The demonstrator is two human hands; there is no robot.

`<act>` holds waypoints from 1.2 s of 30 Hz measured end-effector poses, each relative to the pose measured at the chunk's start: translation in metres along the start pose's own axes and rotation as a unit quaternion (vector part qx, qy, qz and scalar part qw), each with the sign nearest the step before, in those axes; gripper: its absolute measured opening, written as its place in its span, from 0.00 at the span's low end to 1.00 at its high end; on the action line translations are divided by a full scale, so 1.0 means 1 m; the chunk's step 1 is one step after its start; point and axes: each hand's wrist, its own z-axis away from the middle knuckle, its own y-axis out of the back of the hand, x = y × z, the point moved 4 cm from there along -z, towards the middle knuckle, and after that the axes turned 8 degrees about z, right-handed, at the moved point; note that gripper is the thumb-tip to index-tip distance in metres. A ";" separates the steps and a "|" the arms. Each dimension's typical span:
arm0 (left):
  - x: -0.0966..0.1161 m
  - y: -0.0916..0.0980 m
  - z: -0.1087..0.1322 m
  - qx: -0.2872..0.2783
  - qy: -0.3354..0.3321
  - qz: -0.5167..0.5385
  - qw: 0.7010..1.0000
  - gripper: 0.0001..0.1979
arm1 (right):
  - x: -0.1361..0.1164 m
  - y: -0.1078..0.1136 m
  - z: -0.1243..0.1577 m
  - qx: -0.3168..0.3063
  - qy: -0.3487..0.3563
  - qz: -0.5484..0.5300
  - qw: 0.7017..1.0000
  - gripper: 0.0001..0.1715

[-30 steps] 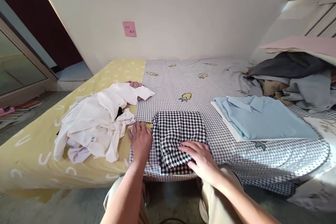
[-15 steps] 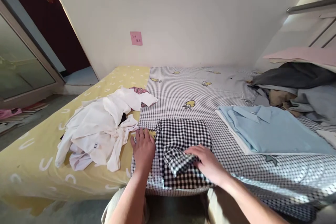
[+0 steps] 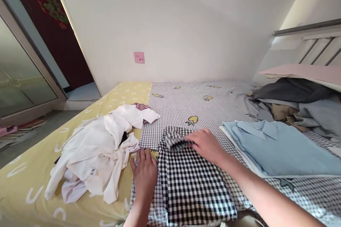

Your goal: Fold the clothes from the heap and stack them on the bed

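A black-and-white checked shirt (image 3: 197,188) lies partly folded on the bed in front of me. My right hand (image 3: 206,145) pinches a loose flap of it, likely a sleeve, near the far end; the flap is blurred by motion. Flat on the bed just left of the shirt rests my left hand (image 3: 145,168), fingers spread and holding nothing. Beside that hand is a heap of white clothes (image 3: 98,149), with a bit of red patterned cloth behind it.
A folded light blue shirt (image 3: 282,149) lies to the right on top of white cloth. Behind it, grey and brown clothes (image 3: 295,95) are piled under a pink board-like thing (image 3: 306,72). The bedsheet (image 3: 170,110) reaches the wall, which bears a pink note (image 3: 139,57).
My right hand has carried the flap from the shirt's near half up to its far end. My left hand stays beside the shirt. The view has tilted upward.
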 end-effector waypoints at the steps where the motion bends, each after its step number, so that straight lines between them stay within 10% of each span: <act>1: 0.000 0.000 0.000 0.001 -0.001 0.000 1.000 0.25 | -0.002 -0.013 0.013 -0.020 0.011 -0.005 1.000 0.24; 6: -0.002 -0.002 0.000 0.005 -0.003 0.007 1.000 0.25 | 0.000 -0.051 0.059 -0.106 -0.011 -0.034 0.994 0.35; 11: -0.002 -0.004 -0.001 0.003 -0.006 0.002 1.000 0.25 | 0.005 -0.034 0.071 -0.230 -0.085 -0.065 0.967 0.37; 17: -0.002 -0.002 -0.001 0.007 -0.015 -0.015 1.000 0.24 | 0.000 -0.006 0.037 -0.013 -0.170 -0.136 0.976 0.33; 26: -0.004 -0.003 0.000 0.023 -0.019 -0.010 0.999 0.25 | -0.014 -0.127 0.033 -0.053 -0.088 -0.007 0.995 0.34; 36: -0.006 -0.005 0.000 0.012 -0.026 -0.017 0.999 0.25 | -0.002 -0.086 0.063 0.032 -0.104 -0.253 0.961 0.28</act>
